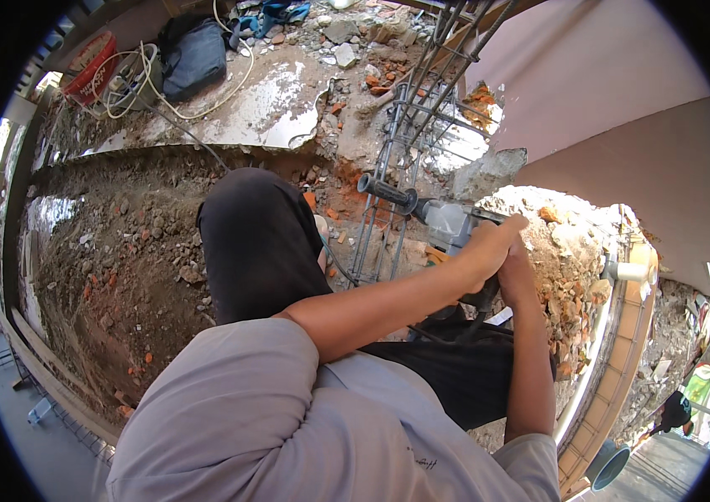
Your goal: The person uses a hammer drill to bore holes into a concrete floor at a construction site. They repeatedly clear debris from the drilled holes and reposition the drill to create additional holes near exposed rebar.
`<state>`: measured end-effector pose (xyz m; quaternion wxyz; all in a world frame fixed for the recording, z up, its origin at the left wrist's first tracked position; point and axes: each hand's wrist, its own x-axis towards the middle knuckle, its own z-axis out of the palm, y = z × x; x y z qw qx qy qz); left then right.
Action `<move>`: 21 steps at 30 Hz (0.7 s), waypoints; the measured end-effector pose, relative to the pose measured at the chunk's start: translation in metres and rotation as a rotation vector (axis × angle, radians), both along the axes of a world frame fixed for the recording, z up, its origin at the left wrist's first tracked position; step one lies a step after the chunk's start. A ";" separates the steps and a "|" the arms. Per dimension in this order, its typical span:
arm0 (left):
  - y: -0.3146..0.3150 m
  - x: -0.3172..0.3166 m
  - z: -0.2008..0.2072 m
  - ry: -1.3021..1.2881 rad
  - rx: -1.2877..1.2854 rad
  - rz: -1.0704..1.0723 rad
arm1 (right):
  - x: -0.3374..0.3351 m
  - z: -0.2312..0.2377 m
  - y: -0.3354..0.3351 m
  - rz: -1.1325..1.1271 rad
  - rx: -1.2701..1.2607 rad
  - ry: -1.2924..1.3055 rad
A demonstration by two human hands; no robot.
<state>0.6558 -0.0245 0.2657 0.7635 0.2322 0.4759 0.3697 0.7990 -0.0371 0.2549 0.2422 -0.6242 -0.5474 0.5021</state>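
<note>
A grey rotary hammer (449, 224) with a black side handle (384, 192) lies between the steel rebar cage (380, 159) and a broken masonry block (581, 243). My left hand (499, 238) is closed over its rear end, the forearm crossing in front of my body. Just beneath, my right hand (516, 269) is closed round the dark rear grip, its fingers partly hidden by the left hand. The side handle points left toward the rebar and nothing holds it. The tool's bit cannot be made out.
Left of my knee runs a trench of loose soil (129, 259). Beyond stand a red bucket (91, 69), a dark bag (194, 60) and a pale cable (246, 75). On the right are a white pipe (633, 272), a wooden plank (614, 376) and another person (674, 412).
</note>
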 end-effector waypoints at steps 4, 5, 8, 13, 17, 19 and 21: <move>0.013 -0.063 -0.017 0.407 1.068 -0.410 | -0.003 0.009 0.002 -0.042 -0.020 0.094; 0.021 -0.080 -0.015 0.469 1.163 -0.453 | -0.006 0.012 0.003 -0.023 -0.005 0.175; 0.050 -0.137 -0.008 0.376 0.448 -0.244 | -0.015 0.021 0.005 -0.138 -0.207 0.209; 0.059 -0.196 -0.036 1.220 0.192 0.133 | -0.028 0.030 0.009 -0.240 -0.113 0.255; 0.046 -0.191 -0.072 1.329 0.127 -0.338 | -0.027 0.029 0.016 -0.190 -0.093 0.226; 0.045 -0.191 -0.080 1.323 0.145 -0.366 | -0.023 0.029 0.020 -0.217 -0.122 0.189; 0.047 -0.193 -0.083 1.319 0.159 -0.312 | -0.019 0.031 0.024 -0.138 -0.083 0.162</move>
